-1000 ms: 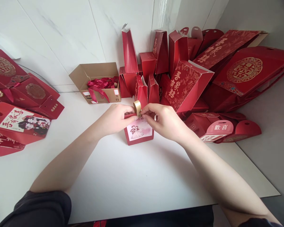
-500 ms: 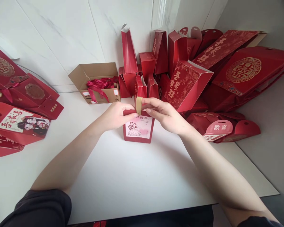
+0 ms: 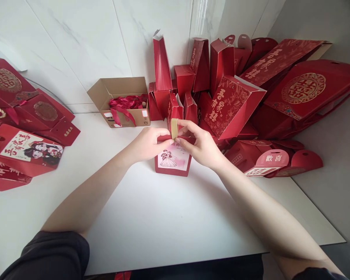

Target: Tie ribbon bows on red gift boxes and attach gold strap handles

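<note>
A small red gift box stands upright on the white table, its front panel pink and white with a drawing of a dancing couple. My left hand pinches the box's top edge at the left. Across that top edge, near the middle, sits a gold ribbon loop. My right hand holds this ribbon, its thumb pressed at the base on the front and its index finger up by the loop's top. The back of the box is hidden from me.
Behind the hands, an open cardboard box holds dark red ribbon. Many red gift boxes crowd the back and right side. More decorated red boxes lie at the left. A tiled wall rises behind.
My right thumb has moved in and down onto the ribbon's base. The camera view has shifted slightly, and the left hand keeps its grip on the box.
</note>
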The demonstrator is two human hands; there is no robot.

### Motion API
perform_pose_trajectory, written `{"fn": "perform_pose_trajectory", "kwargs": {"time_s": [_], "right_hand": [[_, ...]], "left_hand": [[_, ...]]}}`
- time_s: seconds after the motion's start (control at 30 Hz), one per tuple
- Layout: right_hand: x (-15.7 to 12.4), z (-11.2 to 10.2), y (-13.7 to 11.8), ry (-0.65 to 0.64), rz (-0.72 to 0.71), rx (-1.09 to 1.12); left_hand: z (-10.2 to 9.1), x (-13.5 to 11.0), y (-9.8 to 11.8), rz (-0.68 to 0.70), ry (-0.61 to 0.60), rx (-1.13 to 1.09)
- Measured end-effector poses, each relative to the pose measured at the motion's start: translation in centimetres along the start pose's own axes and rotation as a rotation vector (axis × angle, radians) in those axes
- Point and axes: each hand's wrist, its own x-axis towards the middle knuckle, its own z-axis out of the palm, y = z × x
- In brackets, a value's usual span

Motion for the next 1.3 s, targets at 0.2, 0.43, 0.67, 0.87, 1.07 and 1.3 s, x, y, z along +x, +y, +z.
{"fn": "perform_pose_trajectory", "kwargs": {"time_s": [0.2, 0.43, 0.67, 0.87, 1.07, 1.3], "right_hand": [[-0.19, 0.78, 0.27, 0.066, -0.018, -0.065], [-0.07, 0.66, 0.44, 0.071, 0.020, -0.022], [0.00, 0.28, 0.35, 0.036, 0.027, 0.010], [0.02, 0.38, 0.19, 0.036, 0.016, 0.016], [0.02, 0.44, 0.43, 0.064, 0.013, 0.034], [0.07, 0.44, 0.70, 0.071, 0.030, 0.037]], "left_hand": [[0.31, 0.11, -0.27, 0.001, 0.027, -0.029], [0.47, 0.31, -0.24, 0.040, 0.081, 0.063], [0.58, 0.34, 0.00, 0.086, 0.101, 0.095], [0.51, 0.35, -0.13, 0.084, 0.090, 0.112], [0.49, 0.40, -0.44, 0.092, 0.086, 0.121], [0.51, 0.48, -0.52, 0.090, 0.080, 0.117]]}}
